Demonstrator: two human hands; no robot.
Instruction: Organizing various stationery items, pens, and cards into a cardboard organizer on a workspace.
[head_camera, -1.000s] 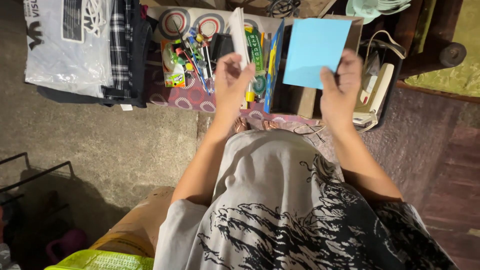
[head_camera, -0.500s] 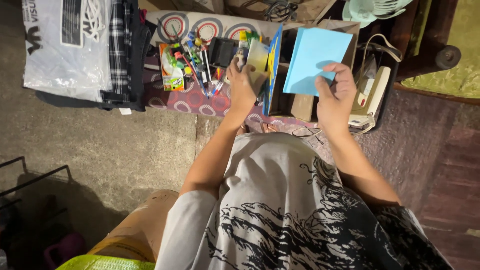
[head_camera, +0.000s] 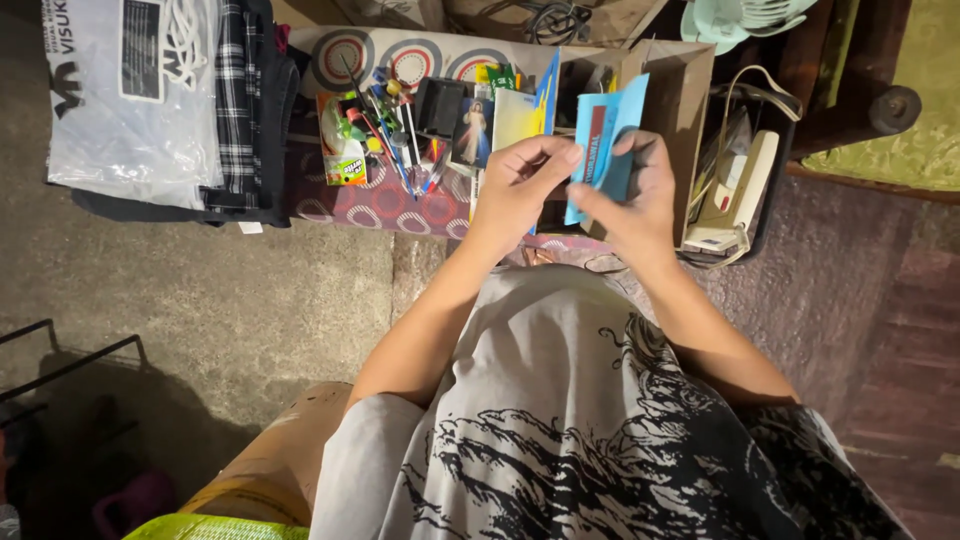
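Note:
My right hand (head_camera: 630, 200) grips a light blue card or booklet (head_camera: 606, 140), now turned edge-on so a red strip on it shows. My left hand (head_camera: 520, 185) has come beside it, fingers pinched at the card's left edge. Both hands hover over an open cardboard box (head_camera: 680, 110). Just left of my left hand stand a small picture card (head_camera: 472, 132) and a pale yellow sheet (head_camera: 515, 118) among the stationery.
A patterned box (head_camera: 380, 200) holds pens, markers and a glue bottle (head_camera: 342, 150). A plastic bag (head_camera: 130, 90) over checked cloth lies at the left. A dark basket (head_camera: 762, 190) with white devices sits at the right. Concrete floor below left.
My left hand left the stationery pile and moved right to the blue card. My right hand tilted the card and lowered it toward my left hand.

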